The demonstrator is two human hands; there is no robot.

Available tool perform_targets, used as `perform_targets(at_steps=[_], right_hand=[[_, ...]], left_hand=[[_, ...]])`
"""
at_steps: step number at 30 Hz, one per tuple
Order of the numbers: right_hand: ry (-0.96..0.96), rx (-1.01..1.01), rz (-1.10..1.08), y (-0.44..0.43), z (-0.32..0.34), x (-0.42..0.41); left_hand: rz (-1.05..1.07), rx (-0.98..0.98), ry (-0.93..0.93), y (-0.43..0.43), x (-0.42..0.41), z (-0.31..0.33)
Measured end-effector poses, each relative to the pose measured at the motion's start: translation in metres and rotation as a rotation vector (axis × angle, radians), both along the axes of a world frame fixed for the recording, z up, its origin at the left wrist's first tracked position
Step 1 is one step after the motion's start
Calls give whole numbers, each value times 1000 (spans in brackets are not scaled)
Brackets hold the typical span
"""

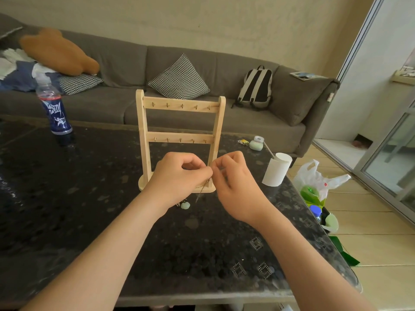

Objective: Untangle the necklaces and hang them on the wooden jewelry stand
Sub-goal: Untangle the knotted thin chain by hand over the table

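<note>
The left hand (177, 173) and right hand (233, 176) pinch the limp, light necklaces (202, 189) between them; likely snag-prone, best held beside the tangle.

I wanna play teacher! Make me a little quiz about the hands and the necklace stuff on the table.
1. True or false: a necklace already hangs on a hook of the wooden jewelry stand.
2. Pick one: what do the left hand and the right hand pinch between them? A) the thin necklace chain B) a spoon C) a pencil
3. Short answer: what colour is the pendant just below the left hand?

Key: 1 false, every hook is bare; 2 A; 3 pale green.
</note>
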State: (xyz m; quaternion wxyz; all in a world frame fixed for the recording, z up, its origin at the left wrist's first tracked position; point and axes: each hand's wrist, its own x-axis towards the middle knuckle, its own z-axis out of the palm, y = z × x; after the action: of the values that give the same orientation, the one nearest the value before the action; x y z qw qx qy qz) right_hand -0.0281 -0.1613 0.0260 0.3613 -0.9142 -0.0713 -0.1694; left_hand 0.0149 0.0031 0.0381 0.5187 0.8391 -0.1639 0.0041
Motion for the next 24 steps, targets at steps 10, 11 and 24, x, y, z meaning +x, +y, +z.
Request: perform_targets(at_steps=[10,11,24], right_hand=[[2,-213,8,-3,-3,2],[2,-221,10,-2,-3,1],[124,8,-28,-5,4,0]], left_hand=[[6,81,116,-1,-2,3],[-22,108,155,-1,-2,4],[-199,375,-96,-2,-4,0]])
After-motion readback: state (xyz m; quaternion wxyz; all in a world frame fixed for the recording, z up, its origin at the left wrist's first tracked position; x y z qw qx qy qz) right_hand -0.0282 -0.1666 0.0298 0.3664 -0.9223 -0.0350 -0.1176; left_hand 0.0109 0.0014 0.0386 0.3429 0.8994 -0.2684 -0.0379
